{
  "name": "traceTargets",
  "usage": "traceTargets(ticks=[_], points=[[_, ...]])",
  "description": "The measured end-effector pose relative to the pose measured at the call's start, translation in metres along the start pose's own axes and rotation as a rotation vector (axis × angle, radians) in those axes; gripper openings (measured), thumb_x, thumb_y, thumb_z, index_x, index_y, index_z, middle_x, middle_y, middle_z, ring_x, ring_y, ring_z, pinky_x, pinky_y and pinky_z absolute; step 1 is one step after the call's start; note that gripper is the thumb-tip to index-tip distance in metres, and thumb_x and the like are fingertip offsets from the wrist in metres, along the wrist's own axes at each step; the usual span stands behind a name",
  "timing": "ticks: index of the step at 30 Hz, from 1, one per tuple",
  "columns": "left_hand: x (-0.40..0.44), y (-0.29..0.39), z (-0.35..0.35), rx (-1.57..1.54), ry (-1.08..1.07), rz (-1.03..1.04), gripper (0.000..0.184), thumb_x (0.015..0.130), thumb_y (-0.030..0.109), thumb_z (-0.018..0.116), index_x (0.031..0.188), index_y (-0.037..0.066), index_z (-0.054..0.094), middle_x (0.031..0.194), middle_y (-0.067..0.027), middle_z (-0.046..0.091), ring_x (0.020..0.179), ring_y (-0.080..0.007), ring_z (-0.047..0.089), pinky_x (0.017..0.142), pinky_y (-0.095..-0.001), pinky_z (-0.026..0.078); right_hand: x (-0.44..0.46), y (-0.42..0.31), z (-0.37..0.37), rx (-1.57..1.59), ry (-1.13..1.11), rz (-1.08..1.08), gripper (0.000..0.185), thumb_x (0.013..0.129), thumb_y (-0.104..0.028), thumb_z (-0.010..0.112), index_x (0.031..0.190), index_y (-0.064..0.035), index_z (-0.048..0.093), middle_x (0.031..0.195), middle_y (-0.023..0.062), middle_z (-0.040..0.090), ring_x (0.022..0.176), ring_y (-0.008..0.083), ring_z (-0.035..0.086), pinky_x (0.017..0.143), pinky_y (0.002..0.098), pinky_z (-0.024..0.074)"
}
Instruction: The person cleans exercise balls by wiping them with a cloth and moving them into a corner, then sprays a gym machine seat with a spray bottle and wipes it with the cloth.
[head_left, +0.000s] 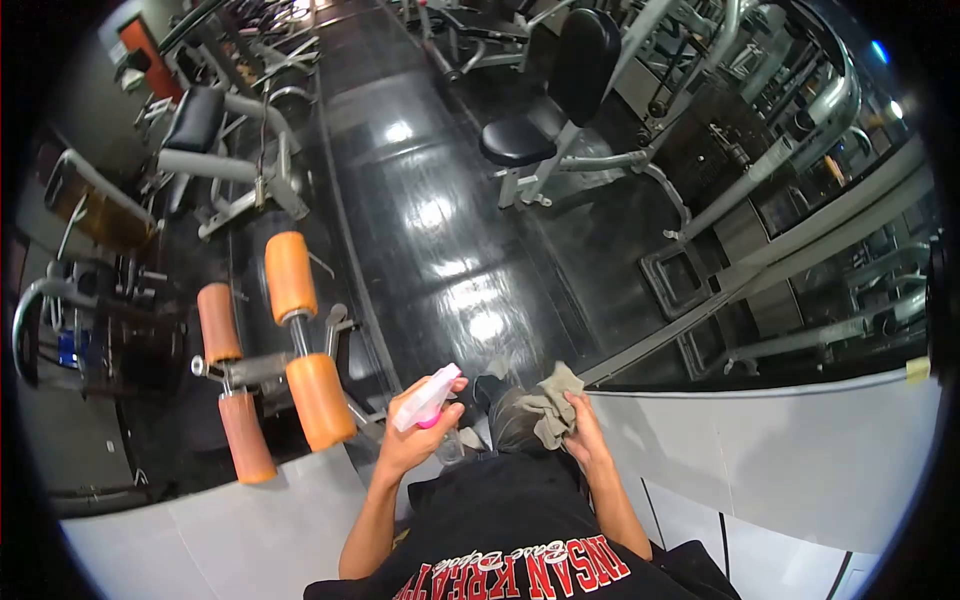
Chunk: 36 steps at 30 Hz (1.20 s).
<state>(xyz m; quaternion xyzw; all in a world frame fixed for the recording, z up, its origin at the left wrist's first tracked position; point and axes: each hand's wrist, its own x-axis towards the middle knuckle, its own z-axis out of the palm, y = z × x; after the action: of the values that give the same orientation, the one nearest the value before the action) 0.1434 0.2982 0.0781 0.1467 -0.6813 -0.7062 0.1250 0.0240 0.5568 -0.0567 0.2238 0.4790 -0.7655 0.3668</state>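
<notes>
My left hand (405, 440) is closed around a spray bottle (428, 399) with a white head and a pink collar. Its clear body shows partly below the hand, near my waist. In my right hand (587, 432) is a crumpled grey-beige cloth (550, 410), pinched between thumb and fingers and hanging in front of my leg. Both hands are held in front of my body, a short way apart. Left of the spray bottle stands a gym machine with orange foam rollers (318, 400), one pair brighter than the other; neither hand touches it.
A black padded seat machine (518, 142) stands ahead on the right, another padded bench (197, 120) ahead on the left. Between them runs a shiny black floor (430, 215). A mirror (830, 310) lines the right wall above pale panelling (740, 450).
</notes>
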Motion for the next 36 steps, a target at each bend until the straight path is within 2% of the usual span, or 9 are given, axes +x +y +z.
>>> traceTargets(ticks=[5,8,12,19,20,25,30,33,36], points=[[0.089,0.006,0.018,0.074,-0.158,0.164,0.028,0.082,0.002,0.066,0.109,-0.003,0.060,0.099,-0.0095,0.065,0.087,-0.0173,0.063,0.078,-0.0279,0.049,0.072,-0.023,0.002,0.274,0.055,0.028,0.024,0.088,-0.027,0.058,0.109,-0.0203,0.051,0.109,-0.0012,0.058,0.097,0.0193,0.059,0.087,0.0394,0.0452],[0.139,0.019,0.024,0.107,-0.309,0.206,0.032,0.083,0.002,0.066,0.113,-0.001,0.058,0.105,-0.0103,0.064,0.092,-0.0164,0.062,0.080,-0.0290,0.050,0.093,-0.071,0.049,0.441,0.055,0.001,0.028,0.089,-0.027,0.056,0.113,-0.0130,0.059,0.110,0.0029,0.064,0.105,0.0202,0.059,0.093,0.0392,0.0450],[0.194,0.030,0.028,0.230,-0.393,0.071,0.022,0.083,0.006,0.067,0.103,0.000,0.061,0.097,-0.0093,0.065,0.082,-0.0156,0.063,0.068,-0.0266,0.049,0.149,-0.123,0.072,0.493,0.058,-0.077,0.033,0.090,-0.027,0.054,0.117,-0.0091,0.059,0.111,0.0033,0.065,0.101,0.0195,0.062,0.090,0.0366,0.0488],[0.255,-0.005,0.027,0.176,-0.176,0.120,0.020,0.084,0.001,0.062,0.103,0.000,0.060,0.092,-0.0101,0.064,0.077,-0.0167,0.063,0.066,-0.0283,0.050,0.205,-0.212,0.117,0.334,-0.152,-0.152,0.037,0.092,-0.024,0.050,0.124,-0.0056,0.054,0.119,0.0081,0.061,0.106,0.0227,0.059,0.090,0.0377,0.0479],[0.264,-0.012,0.027,0.192,-0.134,0.267,0.021,0.084,0.000,0.060,0.105,-0.001,0.059,0.092,-0.0109,0.064,0.076,-0.0164,0.062,0.067,-0.0281,0.051,0.206,-0.223,0.129,0.266,-0.166,-0.205,0.039,0.091,-0.020,0.052,0.128,-0.0064,0.049,0.124,0.0085,0.057,0.110,0.0230,0.057,0.093,0.0376,0.0462],[0.314,-0.020,0.042,-0.185,-0.022,-0.055,0.025,0.085,0.000,0.058,0.110,-0.002,0.059,0.098,-0.0077,0.061,0.082,-0.0117,0.058,0.067,-0.0262,0.050,0.237,-0.279,0.167,-0.185,-0.297,-0.334,0.059,0.085,-0.001,0.056,0.139,-0.0077,0.033,0.132,0.0113,0.049,0.122,0.0228,0.049,0.101,0.0359,0.0397],[0.393,-0.039,0.059,-0.006,0.025,0.192,0.037,0.085,0.003,0.061,0.122,-0.002,0.055,0.100,-0.0053,0.059,0.089,-0.0118,0.056,0.075,-0.0253,0.047,0.283,-0.333,0.213,-0.670,-0.482,-0.417,0.053,0.083,-0.008,0.065,0.130,-0.0003,0.042,0.119,0.0110,0.055,0.112,0.0169,0.052,0.096,0.0302,0.0402],[0.432,-0.049,0.075,-0.481,0.108,-0.096,0.042,0.086,0.016,0.065,0.121,-0.003,0.051,0.099,-0.0104,0.061,0.084,-0.0150,0.058,0.074,-0.0284,0.047,0.298,-0.356,0.249,-0.830,-0.614,-0.503,0.055,0.085,-0.013,0.066,0.131,0.0022,0.042,0.120,0.0117,0.056,0.113,0.0180,0.052,0.097,0.0296,0.0393],[0.459,-0.054,0.084,-0.677,-0.029,-0.080,0.042,0.088,0.024,0.064,0.118,-0.002,0.053,0.099,-0.0112,0.062,0.081,-0.0182,0.060,0.074,-0.0321,0.048,0.304,-0.381,0.279,-1.056,-0.729,-0.374,0.052,0.090,-0.024,0.061,0.133,-0.0007,0.043,0.117,0.0184,0.056,0.109,0.0202,0.053,0.096,0.0353,0.0398]])
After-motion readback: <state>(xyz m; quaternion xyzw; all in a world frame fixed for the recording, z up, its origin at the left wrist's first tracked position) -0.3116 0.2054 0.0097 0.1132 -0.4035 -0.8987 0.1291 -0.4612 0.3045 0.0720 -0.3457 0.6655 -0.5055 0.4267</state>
